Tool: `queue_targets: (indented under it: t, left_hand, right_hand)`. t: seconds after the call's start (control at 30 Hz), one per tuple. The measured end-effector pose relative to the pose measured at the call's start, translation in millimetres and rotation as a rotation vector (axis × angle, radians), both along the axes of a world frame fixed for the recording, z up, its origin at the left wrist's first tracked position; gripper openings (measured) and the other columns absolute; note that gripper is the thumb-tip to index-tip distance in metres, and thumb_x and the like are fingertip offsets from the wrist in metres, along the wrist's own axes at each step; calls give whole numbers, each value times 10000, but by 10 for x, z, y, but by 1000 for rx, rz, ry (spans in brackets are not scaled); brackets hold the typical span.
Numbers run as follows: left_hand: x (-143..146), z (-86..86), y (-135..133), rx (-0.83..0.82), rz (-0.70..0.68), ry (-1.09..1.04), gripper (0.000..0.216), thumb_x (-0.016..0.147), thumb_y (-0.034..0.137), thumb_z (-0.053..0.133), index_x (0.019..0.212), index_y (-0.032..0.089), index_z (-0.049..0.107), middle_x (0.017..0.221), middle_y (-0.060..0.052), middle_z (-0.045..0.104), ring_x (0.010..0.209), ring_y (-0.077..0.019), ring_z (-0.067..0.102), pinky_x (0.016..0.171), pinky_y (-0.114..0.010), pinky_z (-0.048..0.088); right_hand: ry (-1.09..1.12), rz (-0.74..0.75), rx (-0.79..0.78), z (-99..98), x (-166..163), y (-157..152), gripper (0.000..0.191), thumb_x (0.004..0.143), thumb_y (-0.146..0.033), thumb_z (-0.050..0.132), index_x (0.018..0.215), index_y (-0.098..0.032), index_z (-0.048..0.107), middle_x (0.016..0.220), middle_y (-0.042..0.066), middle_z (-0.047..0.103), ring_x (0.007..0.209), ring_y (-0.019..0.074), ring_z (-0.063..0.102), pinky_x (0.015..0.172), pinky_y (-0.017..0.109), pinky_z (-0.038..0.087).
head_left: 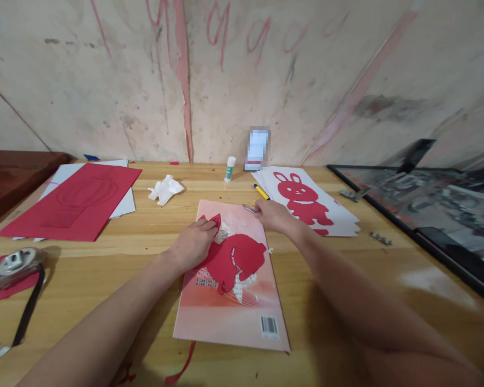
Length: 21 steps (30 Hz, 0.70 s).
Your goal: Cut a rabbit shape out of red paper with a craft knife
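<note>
A red paper cut-out (236, 260) lies on a pink book (230, 306) in the middle of the wooden table. My left hand (193, 244) rests on the cut-out's upper left part, fingers curled and pinching its red edge. My right hand (272, 214) sits at the book's top right corner, closed on a thin metal-tipped tool (249, 208) whose tip touches the book. A yellow pen (261, 192) lies just beyond that hand.
White sheets with a red rabbit cut-out (302, 200) lie to the right. Red paper (75, 201) lies on white sheets at the left. A glue stick (229, 168), a crumpled tissue (165, 189), a black picture frame (427, 215) and a strapped device (14, 263) are around.
</note>
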<state>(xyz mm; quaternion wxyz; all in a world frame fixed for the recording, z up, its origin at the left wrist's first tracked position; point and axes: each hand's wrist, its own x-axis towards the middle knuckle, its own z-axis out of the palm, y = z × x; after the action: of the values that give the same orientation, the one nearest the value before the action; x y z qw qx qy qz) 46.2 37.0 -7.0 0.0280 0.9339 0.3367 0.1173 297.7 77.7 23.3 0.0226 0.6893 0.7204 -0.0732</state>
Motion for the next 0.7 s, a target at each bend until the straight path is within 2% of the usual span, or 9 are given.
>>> queue_targets:
  t: [0.1,0.17,0.27,0.33,0.4,0.5,0.6,0.7]
  left_hand:
    - [50,25,-42,16,16,42,301,806,32,414,1001,99,633,1043,-156,632,998,-253,572,921,-380,449]
    - [94,49,-83,29,31,72,309,788,30,422,1012,67,632,1040,-184,630,1005,-278,571,918,-409,448]
    - [142,58,-147,50,48,109,333,800,50,408,1054,13,620,1110,-238,609,1054,-319,557,928,-462,434]
    - [146,25,-178,67,47,125,365,840,78,377,1127,-6,588,1218,-265,560,1143,-333,519,956,-481,415]
    - [129,-41,-195,100,27,136,382,885,107,342,1173,-11,564,1286,-267,521,1233,-335,460,986,-482,394]
    - [93,-158,-206,157,25,117,391,931,136,310,1193,-12,560,1278,-231,548,1277,-332,425,1039,-469,353]
    - [73,-231,-211,167,60,75,399,943,161,318,1226,-10,541,1285,-208,552,1280,-327,427,1061,-454,340]
    - [74,-241,-216,144,73,54,401,929,160,337,1238,-5,533,1312,-215,531,1284,-330,424,1049,-461,356]
  right_hand:
    - [-5,27,44,62,-44,-27,212,834,-124,473,1008,-112,595,955,180,672,799,251,626,565,302,321]
    - [11,72,86,107,-104,-29,259,846,-91,430,1059,-106,577,993,179,666,831,243,624,589,300,333]
    - [52,183,126,152,-249,-16,284,890,-123,393,1106,-168,573,1045,114,668,904,211,609,648,280,352]
    - [81,331,142,160,-366,-2,275,922,-208,402,1123,-228,589,1042,64,677,920,200,599,672,276,350]
    - [76,491,141,156,-472,21,260,932,-265,412,1072,-266,632,980,36,689,898,195,592,669,278,337]
    - [-29,671,150,139,-569,80,238,903,-199,454,922,-246,686,879,44,683,854,193,575,642,290,300]
    - [-130,768,216,113,-592,144,211,841,-101,506,855,-209,687,829,55,663,850,193,542,667,308,277]
    - [-147,822,293,63,-580,179,183,832,-92,520,846,-193,672,793,55,642,853,197,506,733,328,260]
